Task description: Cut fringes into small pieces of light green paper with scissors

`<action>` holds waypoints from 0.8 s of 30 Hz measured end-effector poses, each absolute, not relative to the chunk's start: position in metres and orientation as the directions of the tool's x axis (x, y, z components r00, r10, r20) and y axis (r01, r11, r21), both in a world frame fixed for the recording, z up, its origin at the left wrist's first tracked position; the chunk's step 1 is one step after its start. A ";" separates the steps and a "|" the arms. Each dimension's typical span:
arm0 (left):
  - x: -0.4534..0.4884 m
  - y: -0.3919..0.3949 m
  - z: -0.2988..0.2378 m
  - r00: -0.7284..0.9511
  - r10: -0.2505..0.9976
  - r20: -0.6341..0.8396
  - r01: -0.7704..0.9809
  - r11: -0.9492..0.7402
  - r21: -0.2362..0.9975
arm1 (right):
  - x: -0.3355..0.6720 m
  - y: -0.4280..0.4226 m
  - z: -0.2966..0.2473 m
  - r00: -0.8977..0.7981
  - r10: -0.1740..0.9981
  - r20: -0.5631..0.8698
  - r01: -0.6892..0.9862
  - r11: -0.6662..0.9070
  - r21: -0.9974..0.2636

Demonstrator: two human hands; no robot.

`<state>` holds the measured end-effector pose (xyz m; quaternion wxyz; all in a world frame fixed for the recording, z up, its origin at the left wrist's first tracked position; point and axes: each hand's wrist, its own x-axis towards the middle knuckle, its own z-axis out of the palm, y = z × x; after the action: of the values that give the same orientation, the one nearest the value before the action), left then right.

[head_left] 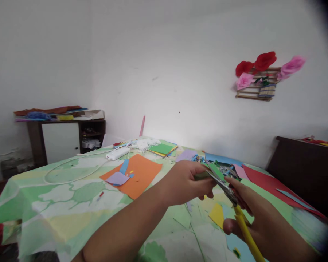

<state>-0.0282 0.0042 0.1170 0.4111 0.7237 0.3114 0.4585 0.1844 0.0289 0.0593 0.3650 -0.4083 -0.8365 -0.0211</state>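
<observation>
Left hand: my left hand (187, 182) is pinched shut on a green paper piece (207, 174), thumb on top and fingers curled under, held up over the table.
Right hand: my right hand (259, 222) is closed around the yellow handles of the scissors (229, 193), with the blades pointing to ten o'clock into the paper.
Where the paper is: in the air between my hands, above the tablecloth and touching the blades.
Risk, fingers: the blade tips sit right beside my left fingertips, so I reckon a bite taken too deep could nick them.
Risk, cut: the piece is small and I hold it by one edge only. It could twist between the blades and tear or run crooked.
Risk, drop: a cut-off bit could get lost among the scraps below, such as the yellow scrap (217, 214) at six o'clock.
Surface: the green-and-white patterned tablecloth (57, 196) carries an orange sheet (142, 174) at ten o'clock, a red sheet (265, 182) at two o'clock and a stack of coloured paper (162, 149) at eleven. A white power bank (117, 153) with a looping cable lies beyond the orange sheet.
Room: the wall is plain white, with paper roses (262, 72) on a stick rack at one o'clock. A dark cabinet (60, 140) with a white door stands far off at ten o'clock.
</observation>
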 end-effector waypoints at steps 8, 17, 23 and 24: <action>-0.030 0.008 0.115 0.420 0.834 0.358 0.048 -0.414 0.909 | 0.186 0.033 0.056 -0.350 0.686 0.638 0.684 0.652 -0.326; -0.030 0.010 0.116 0.416 0.870 0.264 0.060 -0.316 0.947 | 0.178 0.033 0.064 -0.338 0.742 0.579 0.669 0.622 -0.406; -0.031 0.011 0.117 0.421 0.867 0.266 0.076 -0.326 0.942 | 0.183 0.033 0.060 -0.333 0.738 0.586 0.673 0.622 -0.401; -0.031 0.011 0.117 0.412 0.867 0.279 0.067 -0.334 0.940 | 0.185 0.034 0.057 -0.341 0.726 0.598 0.676 0.631 -0.380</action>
<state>-0.0313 0.0108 0.1167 0.4698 0.6966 0.3352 0.4262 0.1851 0.0337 0.0573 0.3821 -0.4283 -0.8183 0.0323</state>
